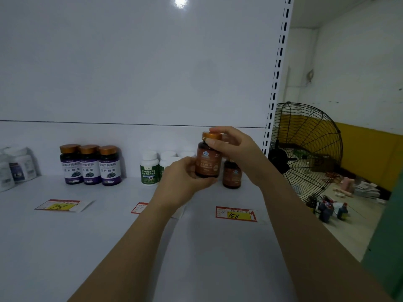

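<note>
A brown bottle [208, 161] with a brown label and a gold cap is held upright above the white shelf [109, 236]. My left hand [183, 179] grips its lower body from the left. Fingers of my right hand [233, 147] curl round the gold cap from the right. A second brown bottle [232, 175] of the same kind stands on the shelf just behind and right of the held one.
Three purple-labelled bottles [90, 165] stand at the left. White green-labelled bottles [150, 168] stand mid-shelf, white packs [17, 166] at far left. Price tags [236, 214] lie along the shelf front. A black fan [305, 149] stands right of the slotted upright.
</note>
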Available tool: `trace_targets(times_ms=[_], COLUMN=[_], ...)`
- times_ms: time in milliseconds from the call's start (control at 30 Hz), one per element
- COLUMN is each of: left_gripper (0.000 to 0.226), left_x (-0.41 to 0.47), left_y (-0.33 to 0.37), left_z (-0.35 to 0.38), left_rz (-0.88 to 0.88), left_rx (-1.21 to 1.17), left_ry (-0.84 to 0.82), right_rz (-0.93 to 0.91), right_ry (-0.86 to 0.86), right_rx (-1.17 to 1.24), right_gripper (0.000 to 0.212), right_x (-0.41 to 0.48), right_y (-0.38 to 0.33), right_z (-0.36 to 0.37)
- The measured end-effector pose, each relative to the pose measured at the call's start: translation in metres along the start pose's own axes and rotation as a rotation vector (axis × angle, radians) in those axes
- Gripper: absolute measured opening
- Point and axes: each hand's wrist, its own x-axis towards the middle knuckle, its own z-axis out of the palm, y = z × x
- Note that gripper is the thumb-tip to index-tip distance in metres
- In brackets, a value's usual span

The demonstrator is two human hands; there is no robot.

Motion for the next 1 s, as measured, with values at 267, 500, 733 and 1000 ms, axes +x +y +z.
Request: trace_targets(times_ms=[267,500,733,1000], left_gripper=[0.047,0.044,0.052,0.059], left_x=[0.008,0.003,-0.003,-0.001], left_y=[-0.009,-0.017,-0.024,-0.038], left_z=[0.015,0.034,0.037,0.044], left_rz=[-0.043,-0.041,-0.026,-0.030], left_rx=[0.216,0.589,0.783,0.817], left_ry=[-0.120,-0.459,-0.595,-0.601], right_rz=[0.024,-0.037,-0.114,-0.360], right_ry=[0.160,0.129,0.138,0.298], right_rx=[-0.488,-0.765,-0.916,-1.282], right_gripper=[0.032,0.027,0.023,0.032], right_x=[0.013,0.042,0.049,0.036], right_y=[-0.002,0.022,0.050,0.070], right_z=[-0.004,0.009,0.014,0.019])
